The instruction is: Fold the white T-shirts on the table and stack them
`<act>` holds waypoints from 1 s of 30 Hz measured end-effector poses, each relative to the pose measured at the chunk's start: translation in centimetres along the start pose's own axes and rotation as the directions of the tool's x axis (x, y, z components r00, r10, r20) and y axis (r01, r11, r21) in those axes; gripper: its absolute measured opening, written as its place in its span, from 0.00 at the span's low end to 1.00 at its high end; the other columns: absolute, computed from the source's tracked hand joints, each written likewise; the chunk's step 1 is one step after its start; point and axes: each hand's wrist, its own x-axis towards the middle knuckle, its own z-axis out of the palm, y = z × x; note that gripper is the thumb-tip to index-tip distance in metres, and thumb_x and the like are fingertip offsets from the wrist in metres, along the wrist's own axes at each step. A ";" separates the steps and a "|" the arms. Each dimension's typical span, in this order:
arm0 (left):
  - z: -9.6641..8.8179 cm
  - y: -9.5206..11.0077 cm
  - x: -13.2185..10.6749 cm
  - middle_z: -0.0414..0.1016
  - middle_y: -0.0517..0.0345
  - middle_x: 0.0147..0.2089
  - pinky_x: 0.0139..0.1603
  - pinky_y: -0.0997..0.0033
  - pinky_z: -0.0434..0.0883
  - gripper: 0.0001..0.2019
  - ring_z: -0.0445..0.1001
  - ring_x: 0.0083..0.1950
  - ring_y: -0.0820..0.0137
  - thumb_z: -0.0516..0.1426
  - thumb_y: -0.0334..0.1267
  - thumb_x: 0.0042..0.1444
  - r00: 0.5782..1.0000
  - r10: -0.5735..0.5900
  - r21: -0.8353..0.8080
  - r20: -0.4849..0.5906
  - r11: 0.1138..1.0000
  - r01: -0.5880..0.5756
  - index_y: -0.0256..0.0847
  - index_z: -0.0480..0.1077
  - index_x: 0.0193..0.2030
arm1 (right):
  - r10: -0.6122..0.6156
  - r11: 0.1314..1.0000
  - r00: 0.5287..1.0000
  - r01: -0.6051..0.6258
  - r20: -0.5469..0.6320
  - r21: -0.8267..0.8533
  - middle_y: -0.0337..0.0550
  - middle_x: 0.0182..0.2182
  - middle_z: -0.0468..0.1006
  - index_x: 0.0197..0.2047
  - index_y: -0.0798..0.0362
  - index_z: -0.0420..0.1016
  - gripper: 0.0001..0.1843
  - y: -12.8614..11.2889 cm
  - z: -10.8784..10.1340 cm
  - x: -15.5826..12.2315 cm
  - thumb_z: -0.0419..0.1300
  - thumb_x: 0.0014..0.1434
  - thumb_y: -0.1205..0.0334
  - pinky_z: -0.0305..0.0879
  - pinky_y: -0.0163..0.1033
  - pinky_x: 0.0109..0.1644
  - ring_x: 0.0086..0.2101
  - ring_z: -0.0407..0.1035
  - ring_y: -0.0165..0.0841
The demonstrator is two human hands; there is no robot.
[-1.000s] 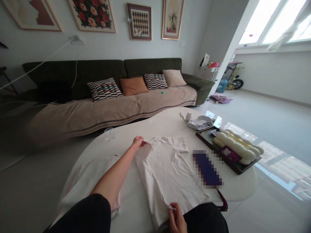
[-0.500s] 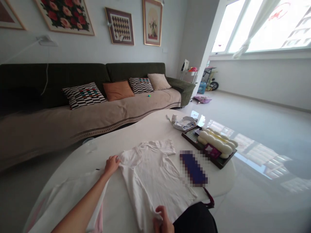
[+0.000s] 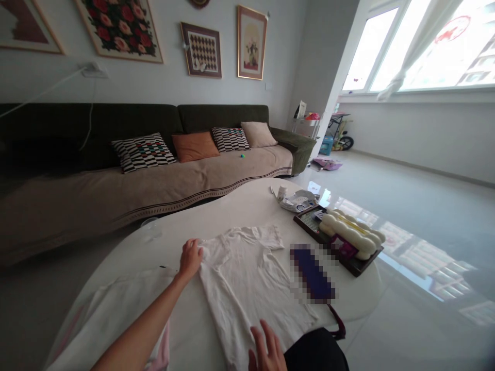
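Observation:
A white T-shirt (image 3: 247,278) lies partly folded on the round white table (image 3: 232,211), its collar end towards the sofa. My left hand (image 3: 190,257) rests on the shirt's left shoulder edge with the fingers curled down onto the cloth. My right hand (image 3: 266,350) hovers at the shirt's near hem, fingers spread and flat, with nothing in them.
A second pale garment (image 3: 116,314) lies at the table's left. A blurred dark blue item (image 3: 311,273), a dark tray (image 3: 340,242) with a cream bumpy object, and papers (image 3: 296,198) sit to the right. A long sofa (image 3: 154,170) stands behind.
My right hand has let go of the shirt's hem and opened flat. My left hand stays at the shoulder. The view has shifted slightly.

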 end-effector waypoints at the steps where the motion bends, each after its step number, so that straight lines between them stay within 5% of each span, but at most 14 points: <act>1: 0.7 0.9 -0.9 0.64 0.43 0.60 0.61 0.59 0.63 0.17 0.62 0.63 0.59 0.52 0.34 0.59 0.998 0.057 -0.007 -0.004 0.998 -0.057 0.36 0.66 0.56 | -0.069 0.998 0.997 0.069 0.021 0.004 0.53 0.53 0.74 0.54 0.48 0.72 0.25 -0.5 0.3 0.5 0.54 0.53 0.70 0.72 0.47 0.47 0.51 0.70 0.48; 4: 3.1 3.1 -4.1 0.60 0.40 0.65 0.64 0.55 0.59 0.23 0.53 0.68 0.54 0.53 0.41 0.58 0.983 0.180 -0.019 0.027 0.983 -0.180 0.33 0.64 0.58 | -0.170 0.985 0.979 0.165 0.111 0.054 0.46 0.61 0.63 0.67 0.42 0.53 0.37 -2.2 1.7 1.5 0.52 0.55 0.70 0.71 0.54 0.49 0.57 0.63 0.50; 9: 4.2 2.8 -7.7 0.54 0.35 0.67 0.66 0.48 0.53 0.29 0.46 0.70 0.50 0.47 0.47 0.61 0.964 0.250 -0.030 0.088 0.968 -0.248 0.27 0.58 0.63 | -0.066 0.996 0.985 0.055 0.161 0.073 0.45 0.63 0.58 0.69 0.39 0.31 0.44 -5.5 4.3 -0.1 0.51 0.57 0.68 0.66 0.64 0.50 0.58 0.59 0.53; 14: 1.5 0.0 -7.1 0.53 0.42 0.69 0.67 0.53 0.52 0.29 0.46 0.70 0.54 0.48 0.49 0.60 0.935 0.293 -0.059 0.200 0.956 -0.288 0.34 0.59 0.64 | -0.054 0.987 0.971 0.017 0.231 0.160 0.43 0.64 0.57 0.69 0.37 0.42 0.40 -8.1 3.2 -1.1 0.54 0.57 0.64 0.62 0.62 0.54 0.61 0.55 0.52; 18: -0.1 0.4 -5.6 0.58 0.46 0.67 0.64 0.51 0.56 0.27 0.51 0.69 0.52 0.53 0.48 0.56 0.924 0.255 -0.053 0.284 0.967 -0.250 0.40 0.63 0.61 | -0.034 0.985 0.980 -0.001 0.197 0.174 0.52 0.62 0.63 0.65 0.47 0.57 0.29 -3.7 -0.9 1.3 0.51 0.60 0.60 0.68 0.53 0.50 0.58 0.62 0.48; 21: 0.0 3.9 -4.9 0.60 0.41 0.65 0.64 0.50 0.56 0.24 0.54 0.67 0.51 0.53 0.42 0.57 0.926 0.229 -0.055 0.299 0.973 -0.223 0.36 0.65 0.59 | 0.177 0.983 0.984 -0.178 0.017 0.042 0.62 0.54 0.70 0.58 0.59 0.63 0.24 2.9 -4.0 3.2 0.46 0.63 0.55 0.66 0.53 0.52 0.53 0.66 0.49; 24: 1.2 9.9 -4.8 0.61 0.44 0.63 0.64 0.61 0.57 0.21 0.59 0.65 0.60 0.51 0.38 0.59 0.913 0.279 -0.111 0.297 0.960 -0.257 0.37 0.65 0.58 | 0.298 0.953 0.949 -0.302 -0.104 -0.021 0.58 0.41 0.75 0.52 0.59 0.65 0.26 7.9 -5.6 3.7 0.39 0.65 0.49 0.67 0.50 0.48 0.44 0.71 0.46; 27: 3.1 16.6 -4.6 0.66 0.51 0.59 0.60 0.67 0.62 0.18 0.64 0.59 0.66 0.52 0.39 0.60 0.886 0.339 -0.188 0.315 0.938 -0.292 0.42 0.65 0.56 | 0.315 0.949 0.949 -0.315 -0.035 0.000 0.49 0.34 0.75 0.47 0.54 0.66 0.25 9.4 -5.6 3.2 0.40 0.65 0.45 0.68 0.45 0.42 0.36 0.72 0.41; 30: 4.9 21.6 -4.0 0.66 0.49 0.58 0.55 0.56 0.67 0.19 0.67 0.56 0.62 0.54 0.43 0.60 0.893 0.302 -0.206 0.334 0.948 -0.243 0.40 0.64 0.56 | 0.318 0.948 0.943 -0.318 0.096 -0.021 0.44 0.34 0.75 0.46 0.50 0.67 0.19 8.9 -4.9 2.5 0.50 0.61 0.44 0.67 0.45 0.40 0.36 0.71 0.42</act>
